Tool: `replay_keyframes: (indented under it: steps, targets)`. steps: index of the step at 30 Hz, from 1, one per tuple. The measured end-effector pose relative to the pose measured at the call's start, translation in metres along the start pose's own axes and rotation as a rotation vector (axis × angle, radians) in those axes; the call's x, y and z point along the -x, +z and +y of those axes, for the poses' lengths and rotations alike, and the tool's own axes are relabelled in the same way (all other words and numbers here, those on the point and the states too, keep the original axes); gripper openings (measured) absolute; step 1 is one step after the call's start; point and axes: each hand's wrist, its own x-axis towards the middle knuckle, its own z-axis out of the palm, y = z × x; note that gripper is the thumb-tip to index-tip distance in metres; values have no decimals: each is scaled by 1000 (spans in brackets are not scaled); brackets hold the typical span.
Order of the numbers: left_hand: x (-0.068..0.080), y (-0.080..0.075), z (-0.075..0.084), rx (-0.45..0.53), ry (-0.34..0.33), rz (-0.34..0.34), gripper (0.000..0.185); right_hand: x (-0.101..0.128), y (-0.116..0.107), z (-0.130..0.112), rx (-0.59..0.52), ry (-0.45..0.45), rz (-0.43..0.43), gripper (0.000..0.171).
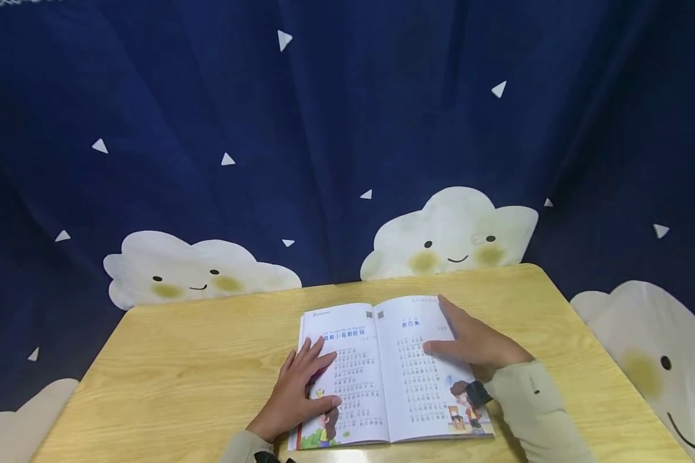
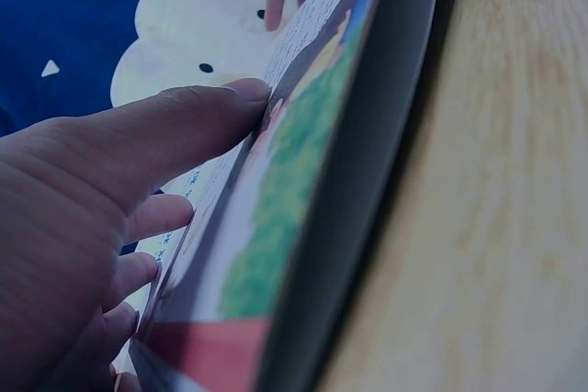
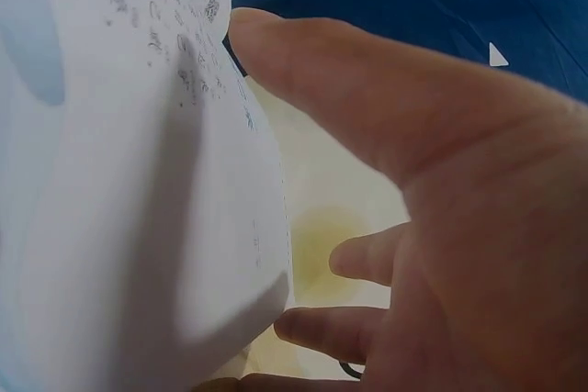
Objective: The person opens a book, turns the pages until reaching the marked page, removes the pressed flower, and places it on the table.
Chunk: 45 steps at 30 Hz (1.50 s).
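Observation:
An open book [image 1: 390,379] with printed text and coloured drawings lies on the wooden table [image 1: 197,366]. My left hand [image 1: 298,389] rests on the outer part of the left page with its fingers spread. In the left wrist view, the thumb [image 2: 197,130] lies on the page near a drawing. Over the outer edge of the right page is my right hand [image 1: 477,337], thumb extended inward above the text. The right wrist view has a fingertip [image 3: 299,321] at the corner of the page, its other fingers fairly straight beyond the edge.
Behind the table hangs a dark blue curtain [image 1: 324,128] with white triangles and smiling clouds [image 1: 457,235]. Bare wood extends on both sides of the book. Each wrist wears a dark strap over or near a light sleeve [image 1: 535,405].

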Motion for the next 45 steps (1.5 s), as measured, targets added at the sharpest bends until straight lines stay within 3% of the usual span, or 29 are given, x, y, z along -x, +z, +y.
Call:
replay_keyframes:
  steps: [6,15,20,25,30,34,38,40,45]
  targets:
    - [-2,0,0,-8,-1,-2,77,-1,-2,0,12,9,6,114]
    - [6,4,0,18,19,-1,75,7,1,4,23,19,6,112]
    - [6,2,0,17,19,5,75,5,3,3,-137,64,-45,111]
    - [2,-1,2,7,7,4,75,4,0,1,-137,51,-34,109]
    - [-4,-3,3,-7,5,0,77,4,-6,-2,-215,78,-64,109]
    - [-5,-1,3,-6,17,14,76,6,-12,-3,-30,8,-15,108]
    - [3,2,1,10,0,-14,76,11,-12,0,-16,4,-48,108]
    - [5,3,0,14,-5,-21,75,12,-11,2,-70,22,-74,107]
    - [4,3,-1,23,22,14,74,11,-18,1,59,-45,-9,95]
